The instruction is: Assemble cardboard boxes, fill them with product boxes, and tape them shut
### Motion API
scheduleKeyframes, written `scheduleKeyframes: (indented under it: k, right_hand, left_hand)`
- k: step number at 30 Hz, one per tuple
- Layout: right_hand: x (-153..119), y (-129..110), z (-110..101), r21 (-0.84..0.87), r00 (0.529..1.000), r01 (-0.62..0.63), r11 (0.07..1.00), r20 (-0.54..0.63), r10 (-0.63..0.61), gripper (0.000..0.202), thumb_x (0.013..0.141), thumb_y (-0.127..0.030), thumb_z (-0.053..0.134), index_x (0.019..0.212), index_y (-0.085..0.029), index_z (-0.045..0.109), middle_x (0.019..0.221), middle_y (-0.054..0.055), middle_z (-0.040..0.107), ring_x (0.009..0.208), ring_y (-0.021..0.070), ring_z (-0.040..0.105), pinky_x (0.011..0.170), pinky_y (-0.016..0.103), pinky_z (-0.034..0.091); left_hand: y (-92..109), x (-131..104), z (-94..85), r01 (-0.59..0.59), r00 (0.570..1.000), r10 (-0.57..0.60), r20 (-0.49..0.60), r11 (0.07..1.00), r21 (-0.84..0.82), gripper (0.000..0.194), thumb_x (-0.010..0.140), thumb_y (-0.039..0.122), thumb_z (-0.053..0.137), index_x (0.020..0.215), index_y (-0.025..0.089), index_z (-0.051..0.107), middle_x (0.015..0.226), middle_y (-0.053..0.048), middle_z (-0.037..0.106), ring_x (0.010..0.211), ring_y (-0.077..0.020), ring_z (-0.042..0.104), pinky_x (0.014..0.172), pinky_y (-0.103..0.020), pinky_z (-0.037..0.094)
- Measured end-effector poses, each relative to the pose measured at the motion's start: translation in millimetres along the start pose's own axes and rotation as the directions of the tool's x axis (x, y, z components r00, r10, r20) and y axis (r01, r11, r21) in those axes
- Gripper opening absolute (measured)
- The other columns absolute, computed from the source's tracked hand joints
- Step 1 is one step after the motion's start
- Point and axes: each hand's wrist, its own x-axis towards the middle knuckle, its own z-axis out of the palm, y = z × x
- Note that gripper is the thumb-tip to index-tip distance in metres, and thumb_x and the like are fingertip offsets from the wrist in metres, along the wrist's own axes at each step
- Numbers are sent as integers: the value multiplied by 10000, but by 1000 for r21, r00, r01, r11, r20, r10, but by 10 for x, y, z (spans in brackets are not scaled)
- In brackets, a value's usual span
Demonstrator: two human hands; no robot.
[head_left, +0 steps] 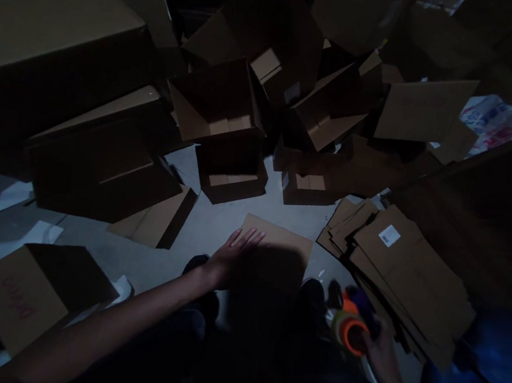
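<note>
So the left hand (230, 259) is pressing flat on a brown cardboard piece (279, 247) that's lying between the shoes (313, 291), fingers spread, so that grip is sitting wide, while the right hand (379, 348) is holding what's looking like an orange and purple tape dispenser (352, 335), kinda blurry, with flattened cardboard boxes (414, 262) lying stacked nearby and open boxes (231, 194) standing farther out

A brown cardboard box with dark reddish lettering (16, 296) — near left corner of the pale grey floor (274, 206); crumpled blue sheeting (494, 372) — near right.
</note>
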Motion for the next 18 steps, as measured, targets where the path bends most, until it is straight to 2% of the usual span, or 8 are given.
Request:
scheduleKeyframes:
  k: [2,5,8,10,12,14,16,18]
  right_hand:
    - [213,-455,30,73,994,67,995,83,-73,562,854,-539,616,1336,-267,515,1291,116,655,1209,329,662,982,446,553]
    - [475,-1187,213,72,950,272,960,139,-280,604,848,-453,665,1389,-233,506,1296,119,646,1176,304,650,1007,443,538]
    - [623,-1656,466,64,834,521,851,173,-523,500,804,-328,684,1276,-223,556,1190,104,649,1063,278,653,929,428,556]
    - [651,-1775,597,54,767,613,788,199,-610,460,791,-259,665,1238,-226,560,1136,90,648,1026,265,651,885,407,558]
    - [636,-1793,667,14,731,663,748,200,-652,457,792,-212,629,1243,-225,554,1122,86,652,1030,264,649,879,404,554]
    - [600,-1777,686,-32,697,707,706,203,-688,459,800,-179,594,1254,-220,547,1104,85,656,1019,262,647,871,403,551]
    - [561,-1773,680,-63,657,748,661,212,-724,440,811,-171,580,1247,-213,541,1071,84,654,984,260,636,848,403,549]
    - [532,-1796,675,-89,624,778,622,228,-747,420,822,-169,575,1238,-208,535,1047,86,644,959,263,619,829,407,547]
  left_hand:
    - [-2,4,10,6,1000,-6,-8,1000,-14,848,944,309,605,1677,256,180,1741,-155,171,1598,-387,163,1261,-634,195]
    - [4,13,24,34,999,-34,6,999,-42,843,925,348,633,1664,277,234,1740,-145,187,1598,-387,168,1266,-644,173]
    - [34,28,-47,55,998,-52,25,986,-161,789,902,351,648,1628,284,346,1722,-137,256,1587,-407,206,1264,-667,150]
    - [73,40,-181,97,995,-102,10,915,-391,699,911,352,635,1580,271,448,1693,-131,334,1570,-424,251,1267,-660,150]
    - [122,48,-374,141,983,-181,-3,774,-618,573,977,367,548,1540,260,512,1633,-118,449,1522,-388,375,1257,-592,263]
    - [165,50,-581,156,972,-235,29,542,-826,495,1057,389,394,1511,266,544,1546,-94,564,1421,-315,531,1173,-503,433]
    - [193,44,-750,98,982,-184,49,267,-959,486,1079,419,342,1490,283,562,1495,-69,615,1341,-275,608,1094,-465,519]
    - [213,32,-852,16,993,-116,10,48,-999,475,1054,456,443,1471,278,582,1487,-70,621,1345,-281,606,1095,-484,520]
